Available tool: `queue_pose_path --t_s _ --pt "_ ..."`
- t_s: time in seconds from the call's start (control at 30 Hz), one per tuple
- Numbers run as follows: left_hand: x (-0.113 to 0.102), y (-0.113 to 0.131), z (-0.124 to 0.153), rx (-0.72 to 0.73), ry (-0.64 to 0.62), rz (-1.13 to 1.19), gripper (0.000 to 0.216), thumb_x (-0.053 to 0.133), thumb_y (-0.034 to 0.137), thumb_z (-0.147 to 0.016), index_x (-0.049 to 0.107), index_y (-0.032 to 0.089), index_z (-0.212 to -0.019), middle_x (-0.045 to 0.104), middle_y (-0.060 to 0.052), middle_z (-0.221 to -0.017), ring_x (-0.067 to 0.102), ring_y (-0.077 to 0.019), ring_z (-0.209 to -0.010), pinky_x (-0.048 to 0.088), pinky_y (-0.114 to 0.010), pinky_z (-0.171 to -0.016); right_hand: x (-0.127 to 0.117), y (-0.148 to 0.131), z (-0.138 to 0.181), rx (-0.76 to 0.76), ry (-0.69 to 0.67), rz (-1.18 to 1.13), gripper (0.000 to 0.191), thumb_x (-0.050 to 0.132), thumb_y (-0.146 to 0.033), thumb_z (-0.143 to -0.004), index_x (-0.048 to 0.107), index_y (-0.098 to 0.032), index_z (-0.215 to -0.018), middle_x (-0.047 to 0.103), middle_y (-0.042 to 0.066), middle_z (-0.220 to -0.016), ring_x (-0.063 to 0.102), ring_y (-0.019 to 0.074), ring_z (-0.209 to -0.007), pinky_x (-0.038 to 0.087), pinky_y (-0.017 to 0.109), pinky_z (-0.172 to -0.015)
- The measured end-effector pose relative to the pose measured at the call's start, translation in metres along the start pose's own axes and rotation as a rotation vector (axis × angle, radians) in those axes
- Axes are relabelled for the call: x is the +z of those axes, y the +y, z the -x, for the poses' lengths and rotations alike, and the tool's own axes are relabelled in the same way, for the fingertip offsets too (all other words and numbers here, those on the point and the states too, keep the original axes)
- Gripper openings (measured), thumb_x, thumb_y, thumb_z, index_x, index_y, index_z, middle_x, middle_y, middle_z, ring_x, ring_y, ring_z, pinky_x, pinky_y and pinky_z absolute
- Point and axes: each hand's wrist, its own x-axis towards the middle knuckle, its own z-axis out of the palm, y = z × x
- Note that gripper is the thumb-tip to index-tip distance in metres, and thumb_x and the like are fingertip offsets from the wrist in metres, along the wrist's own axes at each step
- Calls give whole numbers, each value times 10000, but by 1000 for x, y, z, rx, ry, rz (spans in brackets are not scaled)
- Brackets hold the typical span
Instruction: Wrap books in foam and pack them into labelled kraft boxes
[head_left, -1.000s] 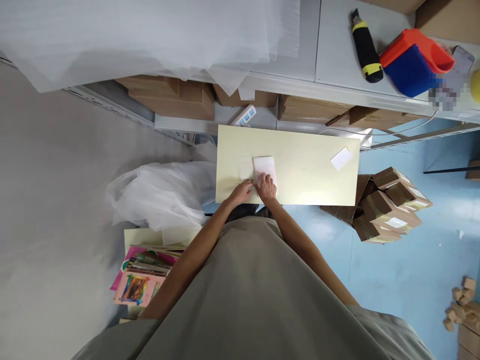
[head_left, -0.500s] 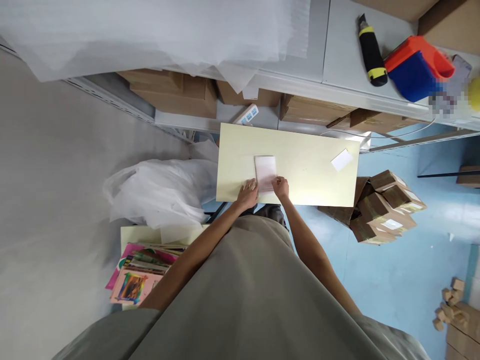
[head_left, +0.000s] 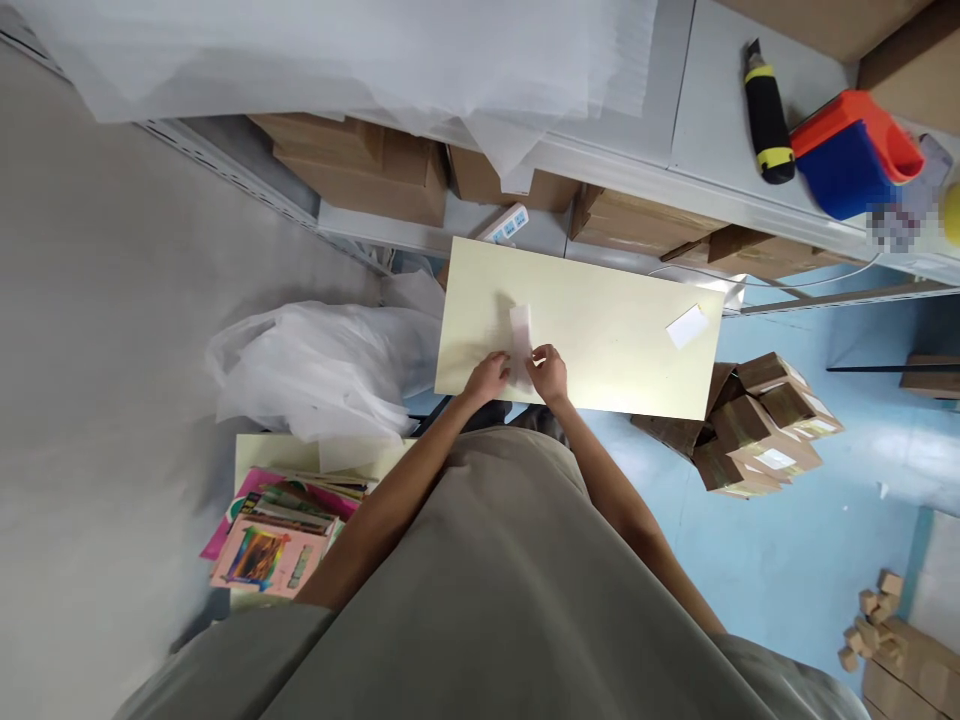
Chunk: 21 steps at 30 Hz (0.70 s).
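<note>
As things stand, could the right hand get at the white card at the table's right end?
Probably yes. The card lies alone on the bare table, with nothing between it and the right hand, which is busy at the sheet.

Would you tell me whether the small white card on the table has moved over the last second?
No. The card lies just inside the table's far right corner, exactly as it did before.

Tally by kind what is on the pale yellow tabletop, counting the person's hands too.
Hands: 2 (left hand, right hand)
White sheet, at the hands: 1
White card: 1
Total: 4
</note>
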Motion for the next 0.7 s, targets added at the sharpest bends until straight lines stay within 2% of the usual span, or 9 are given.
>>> queue_pose_path --t_s 0.1,0.2,0.3,0.4,0.5,0.7 --pt "-12 -15 0 -102 104 114 390 607 159 -994 753 160 -1356 743 -168 -1458 715 -310 -1334 523 -447 -1214 16 -19 4 -47 -61 36 114 647 -302 -988 613 -250 -1083 738 51 -1113 692 208 -878 549 353 -889" --pt "-20 -26 4 -134 131 150 436 566 118 -981 741 169 -1376 760 -146 -1443 762 -280 -1239 565 -431 -1158 36 -37 6 -56 -137 112 155 673 -335 -1015 615 -252 -1132 716 69 -1192 720 231 -971 558 362 -903" --pt "-24 -32 8 -165 198 194 481 535 74 -945 757 187 -1357 765 -125 -1439 765 -269 -1235 567 -426 -1164 55 -51 5 -30 -211 190 195 679 -362 -1045 620 -248 -1191 680 108 -1295 739 271 -1046 578 389 -907" --pt "-26 -36 11 -204 241 202 450 561 105 -954 765 174 -1350 759 -145 -1427 775 -270 -1200 572 -414 -1157 67 -58 1 -5 -282 230 197 674 -312 -1050 632 -238 -1228 660 139 -1353 738 299 -1120 587 412 -949" --pt "-29 -38 13 -250 220 191 447 604 135 -958 748 148 -1382 742 -176 -1428 780 -279 -1180 580 -403 -1138 67 -53 -4 11 -307 223 206 646 -268 -1050 654 -231 -1253 667 147 -1373 731 302 -1156 589 422 -988" --pt "-29 -37 16 -255 199 235 420 610 170 -975 731 166 -1378 733 -167 -1448 776 -286 -1179 591 -420 -1128 40 -20 -20 74 -127 164 295 584 -251 -1050 659 -200 -1330 678 160 -1398 730 274 -1159 571 419 -1062"
